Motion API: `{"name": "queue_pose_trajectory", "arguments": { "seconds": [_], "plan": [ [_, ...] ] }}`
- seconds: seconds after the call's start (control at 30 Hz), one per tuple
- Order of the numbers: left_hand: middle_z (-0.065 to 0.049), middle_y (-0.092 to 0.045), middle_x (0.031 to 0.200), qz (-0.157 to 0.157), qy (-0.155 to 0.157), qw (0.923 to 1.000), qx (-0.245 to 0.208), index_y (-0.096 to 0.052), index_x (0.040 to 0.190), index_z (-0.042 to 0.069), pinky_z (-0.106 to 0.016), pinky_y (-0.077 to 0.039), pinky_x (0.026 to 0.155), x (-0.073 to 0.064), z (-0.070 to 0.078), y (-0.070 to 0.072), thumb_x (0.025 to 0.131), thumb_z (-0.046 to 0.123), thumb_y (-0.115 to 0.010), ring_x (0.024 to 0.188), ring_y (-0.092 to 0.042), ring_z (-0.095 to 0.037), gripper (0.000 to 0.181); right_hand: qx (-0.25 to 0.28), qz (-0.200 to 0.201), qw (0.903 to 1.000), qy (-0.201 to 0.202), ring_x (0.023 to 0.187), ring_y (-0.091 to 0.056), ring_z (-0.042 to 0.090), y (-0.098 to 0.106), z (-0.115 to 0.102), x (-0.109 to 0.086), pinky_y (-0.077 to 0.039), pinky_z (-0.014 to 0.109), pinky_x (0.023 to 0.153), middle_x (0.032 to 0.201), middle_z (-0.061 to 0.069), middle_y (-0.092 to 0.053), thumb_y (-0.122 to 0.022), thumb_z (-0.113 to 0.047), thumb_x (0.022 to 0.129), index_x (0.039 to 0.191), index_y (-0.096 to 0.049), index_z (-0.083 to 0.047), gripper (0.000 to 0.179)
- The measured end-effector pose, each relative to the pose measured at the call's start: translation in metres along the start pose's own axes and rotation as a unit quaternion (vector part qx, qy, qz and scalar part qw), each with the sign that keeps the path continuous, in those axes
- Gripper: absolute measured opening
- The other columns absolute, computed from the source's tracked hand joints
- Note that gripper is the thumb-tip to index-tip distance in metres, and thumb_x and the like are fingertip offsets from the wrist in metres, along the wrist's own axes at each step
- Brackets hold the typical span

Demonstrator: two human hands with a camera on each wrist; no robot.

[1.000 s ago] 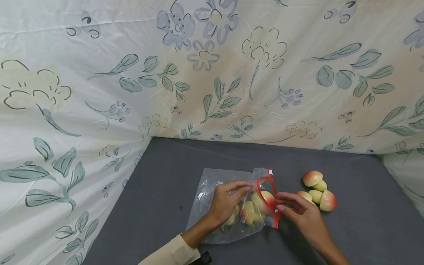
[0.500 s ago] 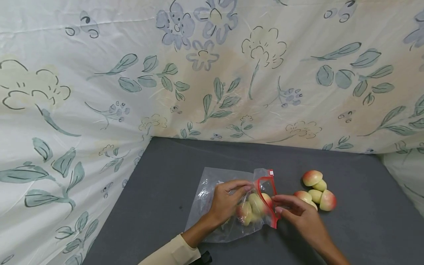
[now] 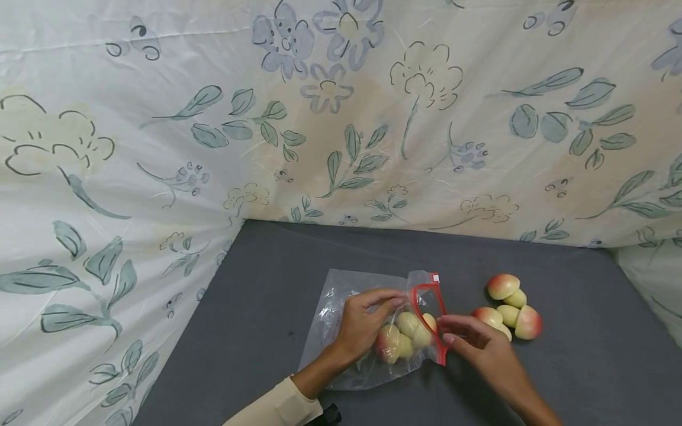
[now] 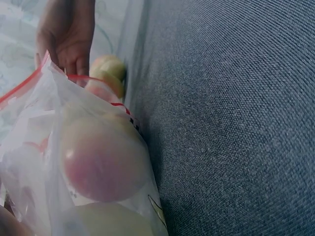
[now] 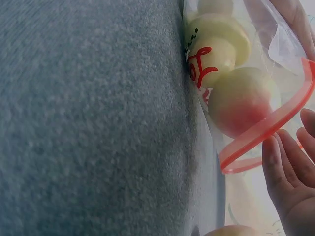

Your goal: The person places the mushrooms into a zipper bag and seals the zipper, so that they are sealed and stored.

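A clear zip bag (image 3: 333,296) with a red-edged mouth lies on the dark cloth, its mouth facing right. Inside it are mushroom-shaped pieces (image 3: 387,343) with red-and-yellow caps and pale stems. My left hand (image 3: 359,328) pinches the bag's upper layer near the mouth, holding it raised. At the red strip (image 5: 268,125), my right hand (image 3: 482,346) has its fingers extended, fingertips touching the lower edge and thumb apart from them. One mushroom piece (image 5: 243,101) sits just within the mouth in the right wrist view.
Several more mushroom pieces lie loose to the right: one at the back (image 3: 502,287), one at the far right (image 3: 528,323), and one (image 3: 486,315) partly behind my right hand. A floral curtain (image 3: 341,171) rises behind and left of the dark grey cloth (image 3: 277,272).
The mushroom piece at the mouth has slid left, deeper into the bag, along with the piece beside it. My right hand has shifted slightly left; my left hand keeps its place.
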State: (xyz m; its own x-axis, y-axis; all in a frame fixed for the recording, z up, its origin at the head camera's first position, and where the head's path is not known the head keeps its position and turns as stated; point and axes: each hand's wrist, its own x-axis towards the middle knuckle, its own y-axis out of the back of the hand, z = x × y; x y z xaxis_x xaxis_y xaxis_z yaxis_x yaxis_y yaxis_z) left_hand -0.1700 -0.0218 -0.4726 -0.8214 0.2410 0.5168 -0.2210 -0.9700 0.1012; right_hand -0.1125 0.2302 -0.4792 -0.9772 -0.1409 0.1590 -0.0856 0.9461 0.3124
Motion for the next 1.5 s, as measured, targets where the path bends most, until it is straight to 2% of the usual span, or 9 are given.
{"name": "queue_pose_trajectory", "arguments": {
  "seconds": [0.1,0.27,0.53,0.67,0.83,1.03,1.27,1.5],
  "plan": [
    [-0.011,-0.081,0.110,0.001,-0.002,1.0000,-0.001,-0.080,0.112,0.003,-0.035,-0.064,0.089,0.000,0.000,0.000,0.101,0.012,-0.073,0.103,-0.077,-0.013,0.016,0.008,0.004,0.9998,0.018,0.108,-0.074,0.008,0.003,0.002,0.000,-0.058,0.018,0.088,0.118,0.012,-0.078,-0.073,-0.001,0.099,0.131,-0.069,0.005,0.033],
    [-0.012,-0.081,0.110,0.003,0.001,1.0000,-0.003,-0.080,0.112,0.002,-0.035,-0.064,0.090,0.000,0.000,0.001,0.101,0.013,-0.073,0.103,-0.077,-0.013,0.017,0.025,0.007,0.9997,0.005,0.107,-0.076,0.011,0.007,0.001,-0.001,-0.060,0.021,0.087,0.118,0.014,-0.078,-0.072,0.000,0.099,0.132,-0.066,0.008,0.034],
    [-0.011,-0.081,0.110,0.004,-0.001,1.0000,-0.001,-0.080,0.112,0.003,-0.035,-0.064,0.090,0.000,-0.001,0.001,0.101,0.014,-0.073,0.103,-0.077,-0.014,0.017,0.000,0.051,0.9987,-0.006,0.104,-0.073,0.003,0.013,-0.001,-0.006,-0.058,0.017,0.085,0.117,-0.005,-0.077,-0.075,0.001,0.096,0.130,-0.067,0.009,0.035],
    [-0.010,-0.081,0.110,0.003,-0.001,1.0000,0.002,-0.080,0.113,0.004,-0.035,-0.063,0.090,0.000,-0.001,0.001,0.101,0.015,-0.073,0.103,-0.077,-0.014,0.017,-0.012,0.062,0.9980,-0.006,0.104,-0.072,0.002,0.020,-0.001,-0.007,-0.059,0.018,0.085,0.117,-0.008,-0.076,-0.075,0.001,0.097,0.130,-0.068,0.007,0.034],
    [-0.008,-0.081,0.110,0.002,0.005,1.0000,0.005,-0.080,0.113,0.006,-0.035,-0.063,0.091,0.000,-0.001,0.001,0.101,0.016,-0.073,0.104,-0.077,-0.014,0.017,-0.017,0.072,0.9973,0.001,0.107,-0.072,0.003,0.029,-0.001,-0.008,-0.059,0.019,0.085,0.121,-0.006,-0.075,-0.074,0.001,0.098,0.130,-0.068,0.004,0.034],
    [-0.008,-0.081,0.109,0.006,0.006,0.9999,0.006,-0.081,0.112,0.006,-0.035,-0.063,0.091,0.001,-0.001,0.001,0.101,0.015,-0.074,0.104,-0.077,-0.014,0.016,-0.013,0.093,0.9956,-0.006,0.108,-0.070,0.003,0.038,0.000,-0.013,-0.058,0.016,0.083,0.124,-0.003,-0.075,-0.073,0.000,0.099,0.134,-0.066,0.006,0.036],
    [-0.008,-0.081,0.110,0.004,0.014,0.9999,0.003,-0.081,0.113,0.006,-0.035,-0.063,0.091,0.000,0.000,0.002,0.101,0.016,-0.073,0.105,-0.077,-0.014,0.017,0.020,0.125,0.9919,-0.006,0.106,-0.070,0.004,0.048,0.004,-0.017,-0.059,0.017,0.081,0.123,-0.005,-0.075,-0.072,0.004,0.098,0.136,-0.063,0.008,0.040],
    [-0.008,-0.081,0.110,0.002,0.021,0.9998,0.002,-0.080,0.113,0.006,-0.035,-0.063,0.091,-0.001,0.000,0.002,0.102,0.017,-0.073,0.104,-0.077,-0.015,0.017,-0.035,0.162,0.9860,-0.015,0.106,-0.068,0.002,0.058,0.007,-0.019,-0.057,0.014,0.082,0.123,-0.007,-0.073,-0.075,0.001,0.097,0.137,-0.065,0.003,0.041]
  ]
}}
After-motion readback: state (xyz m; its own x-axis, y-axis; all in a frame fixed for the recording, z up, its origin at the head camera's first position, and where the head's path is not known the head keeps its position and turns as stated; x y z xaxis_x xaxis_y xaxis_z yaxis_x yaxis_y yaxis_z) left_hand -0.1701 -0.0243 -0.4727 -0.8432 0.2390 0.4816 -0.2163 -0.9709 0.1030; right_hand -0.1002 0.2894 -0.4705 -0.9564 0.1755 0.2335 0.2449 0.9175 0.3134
